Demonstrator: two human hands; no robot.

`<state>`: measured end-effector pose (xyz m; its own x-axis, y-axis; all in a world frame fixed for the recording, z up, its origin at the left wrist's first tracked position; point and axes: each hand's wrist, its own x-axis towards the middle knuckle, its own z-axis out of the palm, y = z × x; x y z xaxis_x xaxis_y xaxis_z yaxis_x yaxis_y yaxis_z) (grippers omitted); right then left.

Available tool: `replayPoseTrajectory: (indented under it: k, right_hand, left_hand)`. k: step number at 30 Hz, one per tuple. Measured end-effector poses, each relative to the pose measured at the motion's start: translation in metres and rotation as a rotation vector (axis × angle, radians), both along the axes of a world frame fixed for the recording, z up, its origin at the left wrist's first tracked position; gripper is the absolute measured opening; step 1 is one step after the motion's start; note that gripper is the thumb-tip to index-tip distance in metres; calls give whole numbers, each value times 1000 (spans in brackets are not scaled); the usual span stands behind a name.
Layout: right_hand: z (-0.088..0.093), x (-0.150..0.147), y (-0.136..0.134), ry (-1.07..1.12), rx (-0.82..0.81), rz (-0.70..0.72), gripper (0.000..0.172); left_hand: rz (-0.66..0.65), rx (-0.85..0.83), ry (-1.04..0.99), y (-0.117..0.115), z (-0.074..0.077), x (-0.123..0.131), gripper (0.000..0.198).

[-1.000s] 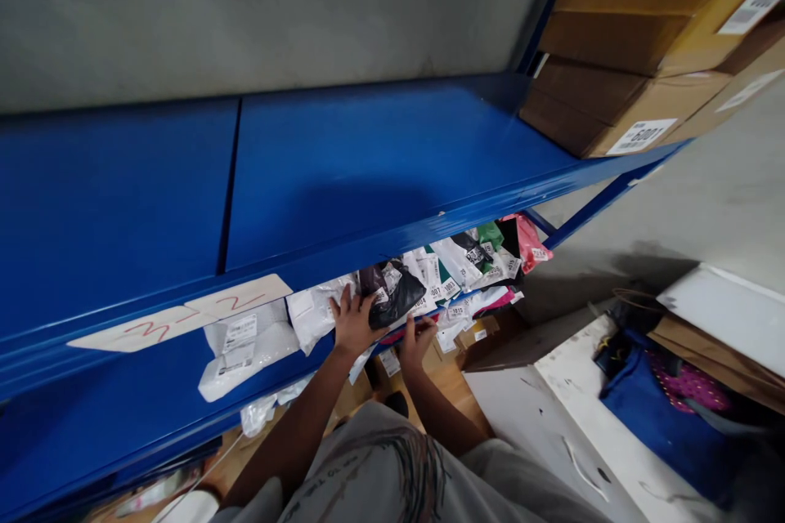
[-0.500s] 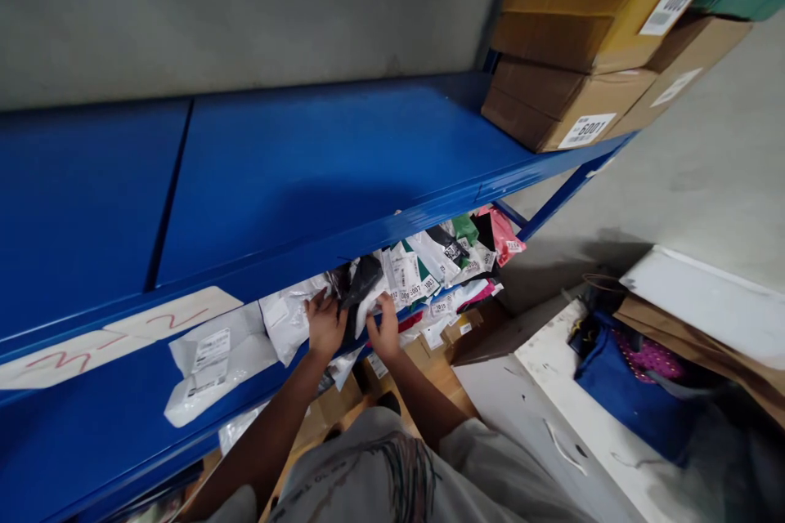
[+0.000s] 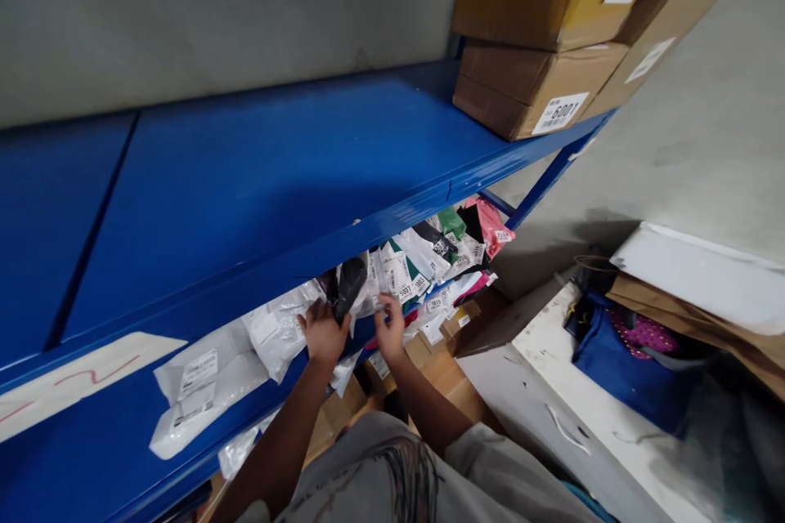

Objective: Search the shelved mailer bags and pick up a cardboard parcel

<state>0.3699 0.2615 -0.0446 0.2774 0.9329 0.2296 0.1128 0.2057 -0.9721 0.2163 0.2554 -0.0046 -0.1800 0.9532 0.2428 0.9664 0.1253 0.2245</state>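
1. left hand (image 3: 324,335) reaches in at the lower shelf (image 3: 91,462), fingers parted, thumb against the bottom end of a black packet (image 3: 351,286); whether thumb and fingers pinch it, i cannot tell.
2. the black packet lies just beyond that hand and slightly to its right, in the row beneath the upper shelf (image 3: 263,180). its long axis runs steeply up and away from the person, its top end just below that shelf's front edge.
3. the left hand is the nearer one. the right hand (image 3: 391,327) sits apart from the black packet, fingers curled, beside a white packet (image 3: 370,294); whether its fingertips grip anything is unclear.
4. compared with half a second ago, the black packet stands steeper, the right hand has drawn a little away from it, and the view has turned right, so the cardboard box (image 3: 491,94) appears further left.
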Motion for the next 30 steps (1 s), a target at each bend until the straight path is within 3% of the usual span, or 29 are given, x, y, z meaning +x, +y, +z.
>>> replayPoseTrajectory:
  k: [2, 4, 8, 13, 21, 26, 30]
  right_hand:
    - [-14, 5, 2, 126, -140, -339, 25]
    - [-26, 7, 3, 170, -196, -450, 37]
    - [-34, 0, 9, 223, -207, -401, 41]
    - [-35, -11, 21, 44, -219, -458, 50]
    - [-20, 11, 30, -171, -111, -281, 25]
    - [-16, 8, 29, -246, -151, -499, 34]
    - [-15, 1, 30, -210, -99, -360, 35]
  left_hand:
    - [13, 10, -4, 1, -1, -1, 48]
    - [10, 6, -6, 1, -1, -1, 46]
    - [-6, -5, 1, 0, -1, -1, 44]
    - [-16, 24, 22, -2, -6, -1, 46]
    - [-35, -14, -9, -3, -5, -3, 42]
    - [-4, -50, -31, -3, -1, 6, 41]
    - [-6, -74, -59, 1, 5, 26, 40]
